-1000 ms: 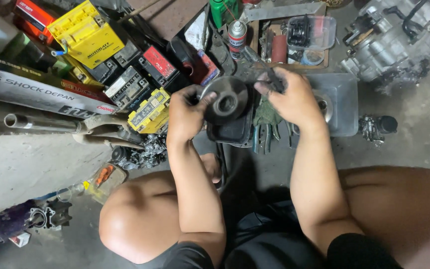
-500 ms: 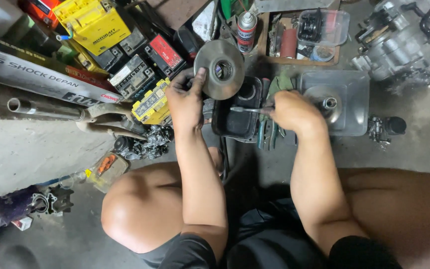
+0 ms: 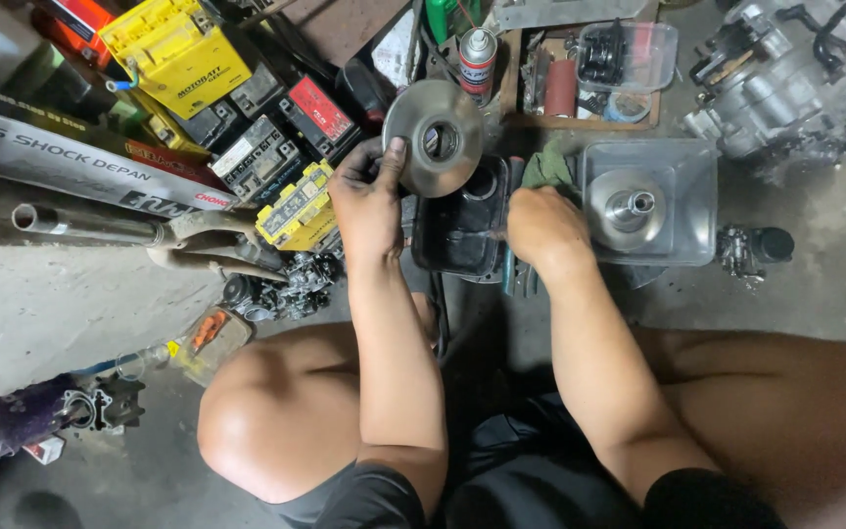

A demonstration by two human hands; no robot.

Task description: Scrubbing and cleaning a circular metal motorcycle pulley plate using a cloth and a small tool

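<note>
My left hand point(image 3: 369, 201) holds a round grey metal pulley disc point(image 3: 438, 137) by its lower left rim, thumb on its face, and tilts it upright above a black tray point(image 3: 457, 245). My right hand point(image 3: 540, 230) rests knuckles up at the tray's right edge. Its fingers curl down out of sight, so I cannot see whether they grip anything. A green rag point(image 3: 545, 168) lies just beyond that hand. Several tool handles point(image 3: 519, 279) stick out beneath it.
A clear square tub point(image 3: 692, 167) holding a cone-shaped metal part stands to the right, with an engine point(image 3: 795, 69) behind it. Batteries, one yellow point(image 3: 178, 49), a spray can point(image 3: 477, 59), a wooden parts tray point(image 3: 589, 120) and a metal pipe point(image 3: 90, 225) crowd the floor. My knees frame the bottom.
Both hands held the disc over the tray. The left hand has since lifted it up and away alone, and the right hand has dropped to the tray's edge.
</note>
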